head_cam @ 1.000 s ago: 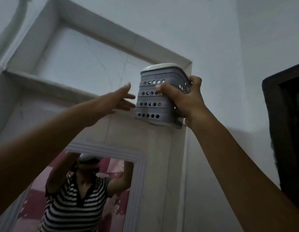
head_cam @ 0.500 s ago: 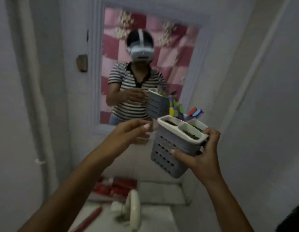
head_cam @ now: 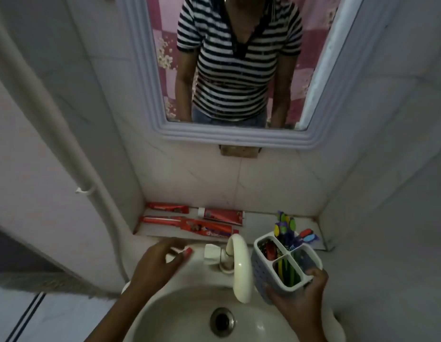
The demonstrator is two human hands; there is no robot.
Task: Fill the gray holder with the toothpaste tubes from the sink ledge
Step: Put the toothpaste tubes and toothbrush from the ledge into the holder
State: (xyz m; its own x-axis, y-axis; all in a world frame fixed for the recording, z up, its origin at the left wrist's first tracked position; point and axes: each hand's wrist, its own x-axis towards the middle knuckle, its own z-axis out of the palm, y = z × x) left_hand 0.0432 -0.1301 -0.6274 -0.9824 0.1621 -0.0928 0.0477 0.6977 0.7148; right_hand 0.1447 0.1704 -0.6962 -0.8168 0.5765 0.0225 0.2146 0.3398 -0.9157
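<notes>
Along the sink ledge (head_cam: 261, 219), under the mirror (head_cam: 239, 70), lie 3 red toothpaste tubes (head_cam: 209, 228), all flat and with their long axes running left to right, parallel to the wall. 1 tube (head_cam: 168, 208) sits at the back left, 1 with a white cap (head_cam: 223, 215) sits just right of it, and the longest lies nearest the sink (head_cam: 190, 317), with its right end just beside the white tap (head_cam: 236, 262).

Directly below these tubes hovers the left hand (head_cam: 156, 264), fingers spread and loosely curled, holding nothing that can be made out; a small red shape by its fingertips is too blurred to identify. It is the nearer hand, and the tubes lie just beyond it, away from the body, so a short forward reach across the tube's width would likely meet the front one.

To the right, the right hand (head_cam: 302, 296) grips the gray holder (head_cam: 286, 265) from below, above the sink's right edge. It has 3 compartments, open side up, already carrying toothbrushes (head_cam: 286, 266). More brushes (head_cam: 285, 224) stand behind it; what they stand in is hidden. Both forearms are cut off by the frame.
</notes>
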